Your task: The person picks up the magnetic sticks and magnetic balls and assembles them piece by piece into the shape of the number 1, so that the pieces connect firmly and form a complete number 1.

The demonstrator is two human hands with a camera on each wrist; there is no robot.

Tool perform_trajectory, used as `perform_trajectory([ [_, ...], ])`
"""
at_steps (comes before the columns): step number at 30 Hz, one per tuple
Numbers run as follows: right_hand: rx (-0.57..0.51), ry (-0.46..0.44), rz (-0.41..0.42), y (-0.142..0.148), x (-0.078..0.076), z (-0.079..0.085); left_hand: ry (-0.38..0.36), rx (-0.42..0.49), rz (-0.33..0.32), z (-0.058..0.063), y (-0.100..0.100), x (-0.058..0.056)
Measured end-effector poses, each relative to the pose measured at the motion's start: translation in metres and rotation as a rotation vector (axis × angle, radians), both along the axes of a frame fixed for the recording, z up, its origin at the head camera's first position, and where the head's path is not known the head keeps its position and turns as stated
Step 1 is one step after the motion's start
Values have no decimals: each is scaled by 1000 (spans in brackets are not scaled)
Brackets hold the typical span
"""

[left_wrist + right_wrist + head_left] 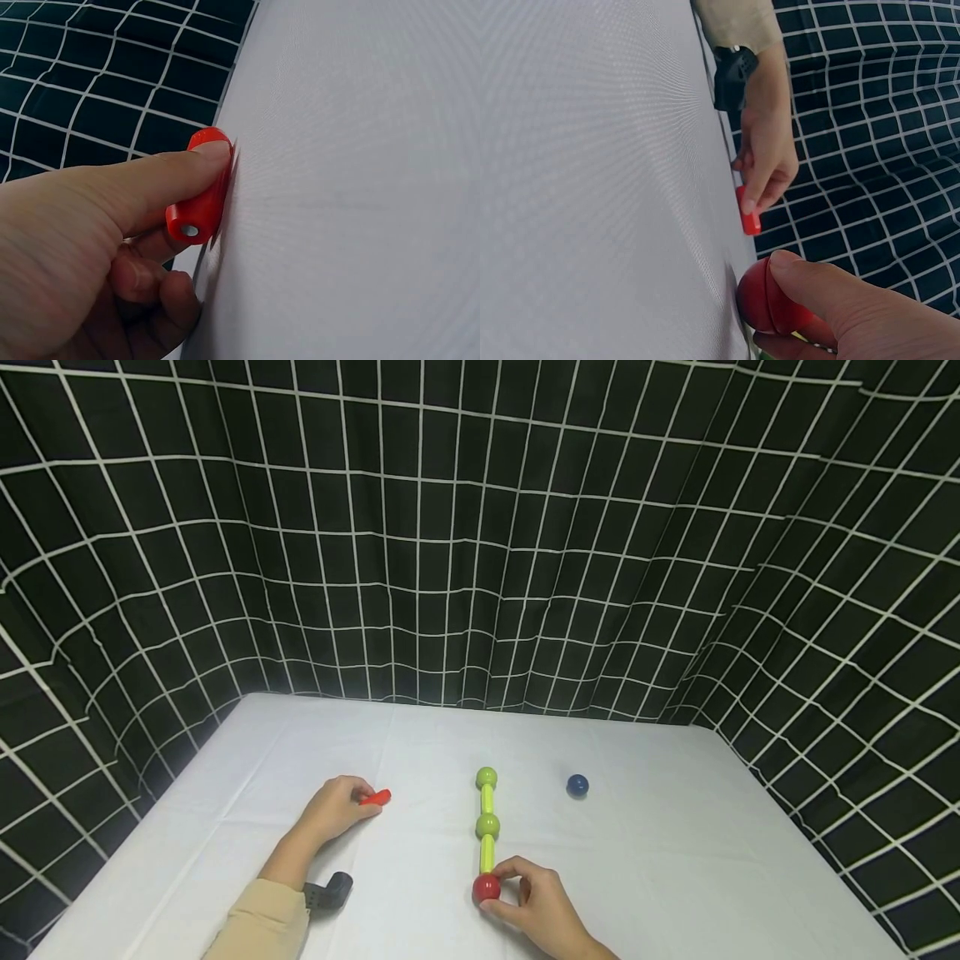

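My left hand (339, 810) pinches a short red rod (201, 196) between thumb and fingers, low over the table; a small metallic spot shows in the rod's near end. My right hand (542, 903) holds a red ball (486, 888) between thumb and forefinger. That ball sits at the near end of a straight chain: a yellow-green rod (487, 854), a green ball (487, 826), a second yellow-green rod (487, 798) and a far green ball (487, 777). In the right wrist view the red ball (769, 298) shows a seam, and the chain is mostly hidden behind the hand.
A dark blue ball (577, 786) lies alone to the right of the chain's far end. White cloth covers the table (675, 860). Dark curtains with a white grid (465, 527) stand behind and at both sides. A black camera (330, 892) is strapped to the left wrist.
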State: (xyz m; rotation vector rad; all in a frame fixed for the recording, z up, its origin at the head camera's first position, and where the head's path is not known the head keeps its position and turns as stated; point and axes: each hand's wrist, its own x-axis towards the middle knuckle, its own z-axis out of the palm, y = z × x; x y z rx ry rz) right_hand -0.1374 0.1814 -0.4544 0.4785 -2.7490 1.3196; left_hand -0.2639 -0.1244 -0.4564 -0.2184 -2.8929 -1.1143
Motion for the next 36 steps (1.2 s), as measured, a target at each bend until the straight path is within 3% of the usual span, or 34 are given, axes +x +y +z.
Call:
perform_trajectory([
  [9,-6,-10,-4,0,0,1,39,32,-14,2,-1,3],
  [22,-6,-9,-9,1,-1,0,10,55,-35,2,0,-2],
  [36,-40,-1,-9,1,-6,2,-173,294,-27,0,15,-1],
])
